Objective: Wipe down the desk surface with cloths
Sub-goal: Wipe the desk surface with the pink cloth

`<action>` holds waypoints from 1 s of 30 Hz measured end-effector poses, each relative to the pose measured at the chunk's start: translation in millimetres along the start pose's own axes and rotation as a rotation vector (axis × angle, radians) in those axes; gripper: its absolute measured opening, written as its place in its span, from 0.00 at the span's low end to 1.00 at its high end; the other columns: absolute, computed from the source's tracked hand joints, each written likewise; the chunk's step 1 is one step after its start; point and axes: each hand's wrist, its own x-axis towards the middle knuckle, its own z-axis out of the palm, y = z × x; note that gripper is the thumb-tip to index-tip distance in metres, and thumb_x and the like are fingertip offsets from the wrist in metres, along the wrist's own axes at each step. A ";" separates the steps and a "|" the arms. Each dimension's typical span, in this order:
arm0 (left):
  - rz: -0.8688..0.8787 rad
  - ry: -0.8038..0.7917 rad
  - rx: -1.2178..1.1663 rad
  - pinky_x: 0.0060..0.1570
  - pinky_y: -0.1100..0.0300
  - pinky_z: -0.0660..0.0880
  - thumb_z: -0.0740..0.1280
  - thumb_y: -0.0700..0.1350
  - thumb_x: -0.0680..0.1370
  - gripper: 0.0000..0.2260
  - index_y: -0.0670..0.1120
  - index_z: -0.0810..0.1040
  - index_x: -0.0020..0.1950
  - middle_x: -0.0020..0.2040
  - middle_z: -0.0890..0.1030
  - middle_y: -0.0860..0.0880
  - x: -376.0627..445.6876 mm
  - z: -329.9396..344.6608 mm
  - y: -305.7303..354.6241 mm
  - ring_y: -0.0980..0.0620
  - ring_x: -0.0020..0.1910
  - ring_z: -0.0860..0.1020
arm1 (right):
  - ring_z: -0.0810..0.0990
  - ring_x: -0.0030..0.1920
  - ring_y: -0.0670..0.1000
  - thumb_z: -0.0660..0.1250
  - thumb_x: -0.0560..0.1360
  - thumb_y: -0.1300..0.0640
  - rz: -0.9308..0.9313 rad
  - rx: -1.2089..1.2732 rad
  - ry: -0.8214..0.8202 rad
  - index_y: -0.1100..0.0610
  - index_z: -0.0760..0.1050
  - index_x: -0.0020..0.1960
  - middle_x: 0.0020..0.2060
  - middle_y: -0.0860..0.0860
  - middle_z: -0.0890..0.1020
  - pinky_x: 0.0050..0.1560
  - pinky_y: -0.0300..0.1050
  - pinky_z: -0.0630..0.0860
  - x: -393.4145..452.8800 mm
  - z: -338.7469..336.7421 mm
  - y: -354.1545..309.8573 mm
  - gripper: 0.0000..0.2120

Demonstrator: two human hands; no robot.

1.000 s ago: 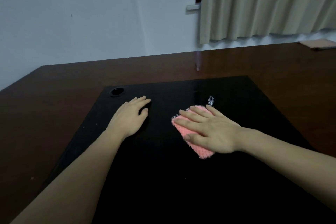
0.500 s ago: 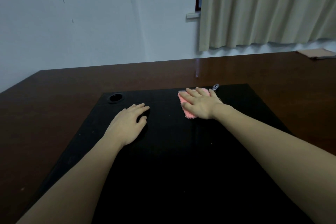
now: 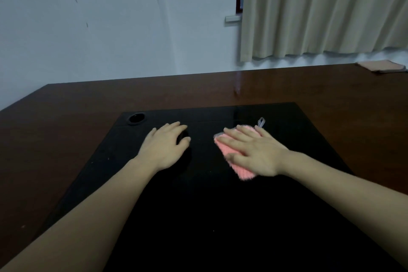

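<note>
A pink cloth with a small grey hanging loop lies flat on the black panel set into the brown desk. My right hand presses on the cloth with straight, spread fingers and covers most of it. My left hand rests flat on the black panel to the left, fingers relaxed and pointing away from me, holding nothing. A hand's width of panel separates the two hands.
A round cable hole sits at the panel's far left corner. A folded brownish cloth lies at the desk's far right. A white wall and a beige curtain stand behind the desk.
My right hand slid the pink cloth away to the panel's far edge, then drew it back toward me. My left hand has stayed in place.
</note>
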 end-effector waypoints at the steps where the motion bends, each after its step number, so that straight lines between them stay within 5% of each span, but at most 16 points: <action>1: 0.008 -0.002 0.006 0.79 0.45 0.49 0.54 0.59 0.84 0.25 0.55 0.60 0.81 0.82 0.57 0.53 2.4 2.3 10.0 0.49 0.81 0.54 | 0.40 0.81 0.48 0.42 0.83 0.33 0.036 -0.001 0.022 0.33 0.40 0.80 0.81 0.39 0.42 0.79 0.60 0.37 12.8 -2.2 8.9 0.27; 7: 0.007 -0.029 -0.037 0.80 0.45 0.44 0.52 0.61 0.84 0.26 0.56 0.56 0.82 0.83 0.52 0.54 21.3 20.3 54.8 0.49 0.82 0.48 | 0.42 0.82 0.53 0.42 0.84 0.37 0.284 0.047 0.055 0.37 0.43 0.82 0.83 0.44 0.44 0.78 0.66 0.40 80.0 -20.5 51.6 0.27; 20: -0.009 0.006 -0.026 0.80 0.45 0.44 0.50 0.61 0.84 0.26 0.58 0.55 0.82 0.83 0.51 0.55 23.4 29.9 54.8 0.50 0.82 0.48 | 0.32 0.79 0.46 0.40 0.83 0.34 -0.061 -0.014 -0.071 0.32 0.35 0.79 0.80 0.39 0.35 0.78 0.58 0.31 -48.2 1.0 12.3 0.27; 30: -0.006 0.009 -0.034 0.80 0.46 0.44 0.51 0.61 0.84 0.26 0.58 0.55 0.82 0.83 0.51 0.56 25.3 31.4 54.9 0.51 0.82 0.47 | 0.42 0.82 0.51 0.41 0.82 0.33 0.143 -0.017 0.038 0.35 0.40 0.81 0.82 0.42 0.43 0.79 0.62 0.39 40.5 -15.2 63.0 0.29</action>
